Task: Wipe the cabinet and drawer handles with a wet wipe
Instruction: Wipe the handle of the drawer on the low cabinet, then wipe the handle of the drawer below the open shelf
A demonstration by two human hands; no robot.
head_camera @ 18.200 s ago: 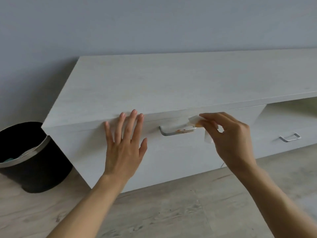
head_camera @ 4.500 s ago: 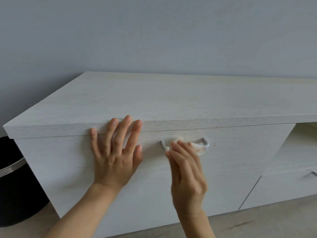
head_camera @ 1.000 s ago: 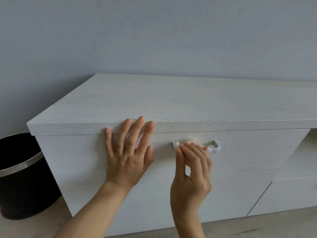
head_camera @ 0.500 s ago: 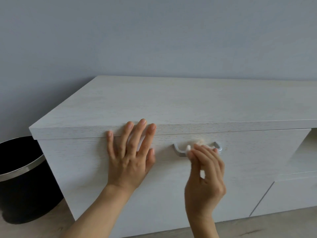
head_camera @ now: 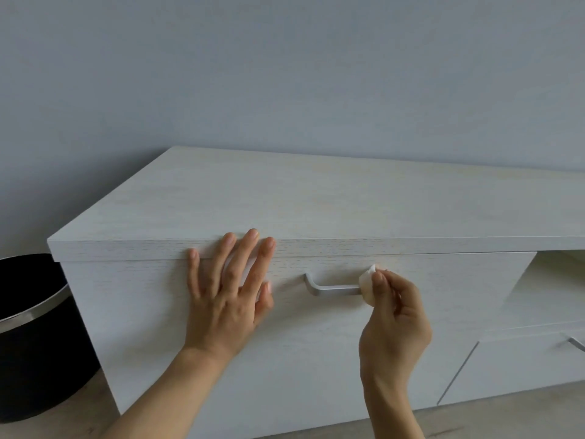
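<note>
A pale wood cabinet (head_camera: 316, 198) fills the middle of the view. On its drawer front sits a silver bar handle (head_camera: 329, 288). My right hand (head_camera: 394, 318) pinches a small folded white wet wipe (head_camera: 366, 282) against the handle's right end, which the wipe and fingers hide. My left hand (head_camera: 229, 293) lies flat with straight fingers on the drawer front, left of the handle, fingertips reaching the top edge.
A black round bin (head_camera: 34, 337) with a silver rim stands on the floor at the cabinet's left. A lower drawer at the right carries a second silver handle (head_camera: 576, 343), cut by the frame edge. Above it is an open shelf (head_camera: 557, 280). A grey wall rises behind.
My right hand has slid the wipe from the handle's middle to its right end, uncovering most of the bar. The left hand stays pressed on the drawer front.
</note>
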